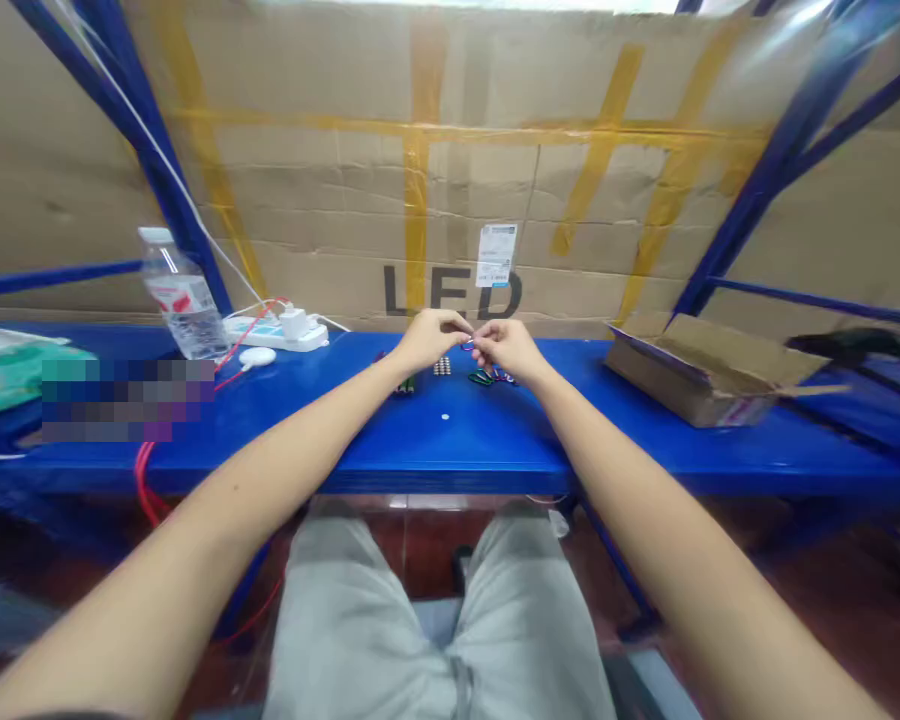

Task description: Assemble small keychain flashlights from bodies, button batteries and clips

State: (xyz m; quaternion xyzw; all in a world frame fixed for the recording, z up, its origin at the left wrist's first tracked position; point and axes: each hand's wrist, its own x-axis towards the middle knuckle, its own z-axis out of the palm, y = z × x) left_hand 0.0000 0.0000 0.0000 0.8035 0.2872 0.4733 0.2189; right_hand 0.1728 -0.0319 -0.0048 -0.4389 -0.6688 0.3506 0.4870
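Blue table (450, 447) nearest, bearing a green clip (481, 378). Just beyond, fingertips of the right hand (515, 348) pinch a purplish piece (467, 346); those of the left hand (426, 340) meet there, grip unclear. Seemingly fine two-handed work, calling next for steadiness. Cardboard (330, 220) stands behind.

The one view looks from the person's head, forward and down. Nearest lie the legs (345, 620) and forearms (292, 450); farther off, the table (450, 445), with left hand (426, 338) and right hand (514, 350) near mid-view. Far behind, it faces the cardboard (330, 220) nearly square-on. It reaches wide, from bottle (184, 300) at left to box (660, 385) at right.
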